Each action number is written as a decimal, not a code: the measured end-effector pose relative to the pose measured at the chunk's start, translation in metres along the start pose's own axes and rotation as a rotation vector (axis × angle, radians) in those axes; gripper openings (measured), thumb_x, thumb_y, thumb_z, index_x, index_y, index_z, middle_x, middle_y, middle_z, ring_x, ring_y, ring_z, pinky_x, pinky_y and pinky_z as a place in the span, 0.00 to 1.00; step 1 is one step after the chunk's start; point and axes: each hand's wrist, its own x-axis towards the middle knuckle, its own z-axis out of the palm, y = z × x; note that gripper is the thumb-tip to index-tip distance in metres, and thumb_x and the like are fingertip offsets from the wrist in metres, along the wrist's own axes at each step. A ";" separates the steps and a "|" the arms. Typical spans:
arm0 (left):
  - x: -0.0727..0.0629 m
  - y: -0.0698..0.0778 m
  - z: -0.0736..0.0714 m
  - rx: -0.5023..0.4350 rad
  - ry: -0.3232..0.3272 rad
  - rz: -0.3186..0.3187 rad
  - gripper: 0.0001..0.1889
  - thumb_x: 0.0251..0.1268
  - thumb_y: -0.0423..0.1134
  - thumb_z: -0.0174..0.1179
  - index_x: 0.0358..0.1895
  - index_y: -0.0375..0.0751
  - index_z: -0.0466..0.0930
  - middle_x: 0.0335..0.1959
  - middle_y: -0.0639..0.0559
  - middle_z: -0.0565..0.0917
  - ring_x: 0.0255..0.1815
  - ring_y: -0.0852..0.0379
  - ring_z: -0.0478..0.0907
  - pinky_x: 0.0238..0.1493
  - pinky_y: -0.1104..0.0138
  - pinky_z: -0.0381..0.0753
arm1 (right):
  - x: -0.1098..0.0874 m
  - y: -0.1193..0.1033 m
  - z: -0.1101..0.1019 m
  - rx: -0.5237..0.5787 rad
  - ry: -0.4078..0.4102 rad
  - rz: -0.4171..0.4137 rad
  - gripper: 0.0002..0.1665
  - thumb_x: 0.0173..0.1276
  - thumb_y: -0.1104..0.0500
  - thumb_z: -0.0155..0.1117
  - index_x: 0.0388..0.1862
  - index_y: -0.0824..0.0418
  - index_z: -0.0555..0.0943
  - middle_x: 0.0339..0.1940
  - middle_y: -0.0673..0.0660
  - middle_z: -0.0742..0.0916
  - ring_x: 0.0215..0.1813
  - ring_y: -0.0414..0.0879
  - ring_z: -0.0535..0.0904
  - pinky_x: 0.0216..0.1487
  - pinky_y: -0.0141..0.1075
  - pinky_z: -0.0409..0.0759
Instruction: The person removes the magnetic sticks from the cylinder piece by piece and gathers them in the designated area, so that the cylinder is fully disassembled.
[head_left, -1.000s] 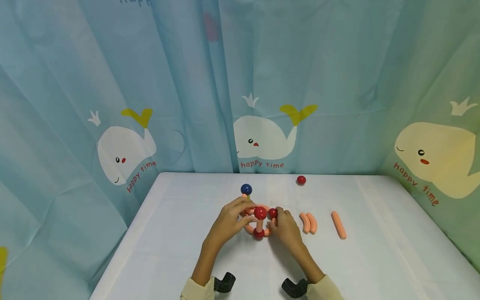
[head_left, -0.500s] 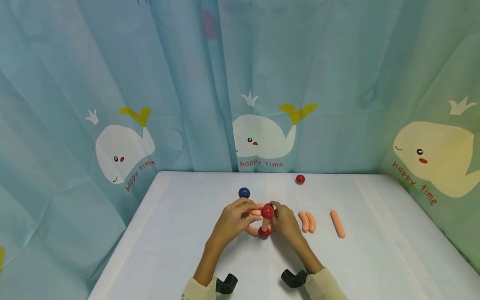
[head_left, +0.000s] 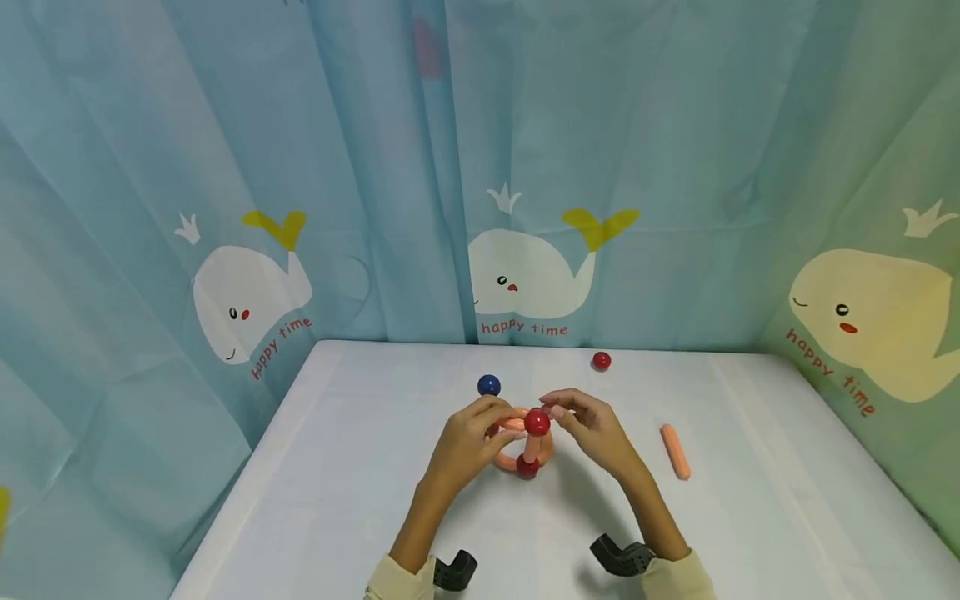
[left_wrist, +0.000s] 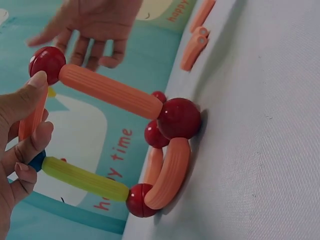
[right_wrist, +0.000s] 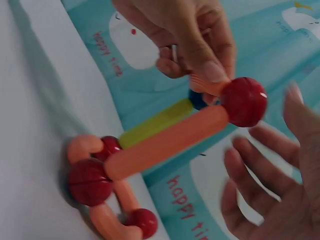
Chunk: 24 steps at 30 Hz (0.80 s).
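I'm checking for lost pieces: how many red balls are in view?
5: top ball on the orange upright; front ball below it; left ball below the green rod; right ball on a curved rod; loose ball far back on the table. Others may be hidden.

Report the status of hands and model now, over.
Left hand pinches top stick. Right hand open, holding nothing. Model stands on table. Loose stick apart, likely no obstacle.
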 end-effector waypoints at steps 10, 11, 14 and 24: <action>0.000 -0.001 -0.001 0.016 0.024 0.034 0.14 0.57 0.44 0.68 0.46 0.46 0.87 0.41 0.56 0.84 0.39 0.62 0.82 0.43 0.77 0.81 | -0.003 -0.004 0.001 0.002 -0.173 -0.091 0.18 0.64 0.65 0.67 0.53 0.64 0.80 0.49 0.60 0.87 0.49 0.33 0.80 0.49 0.36 0.83; 0.000 -0.002 0.000 0.020 0.025 0.037 0.14 0.57 0.44 0.68 0.46 0.45 0.87 0.41 0.55 0.84 0.39 0.62 0.82 0.43 0.77 0.81 | -0.003 -0.003 0.002 0.004 -0.171 -0.098 0.18 0.64 0.65 0.67 0.53 0.65 0.80 0.49 0.61 0.86 0.49 0.32 0.80 0.49 0.36 0.84; -0.001 -0.002 0.000 0.036 0.026 0.041 0.14 0.58 0.45 0.68 0.45 0.45 0.87 0.40 0.55 0.84 0.38 0.62 0.82 0.43 0.78 0.81 | -0.003 -0.002 0.003 0.012 -0.160 -0.120 0.17 0.64 0.67 0.67 0.52 0.65 0.80 0.48 0.61 0.87 0.49 0.32 0.80 0.47 0.37 0.84; 0.000 -0.003 -0.001 0.049 0.003 0.049 0.12 0.57 0.43 0.68 0.43 0.44 0.86 0.40 0.55 0.84 0.37 0.62 0.81 0.42 0.77 0.81 | -0.001 -0.002 0.002 -0.011 -0.135 -0.122 0.18 0.64 0.67 0.66 0.54 0.64 0.79 0.43 0.58 0.88 0.45 0.34 0.81 0.43 0.34 0.84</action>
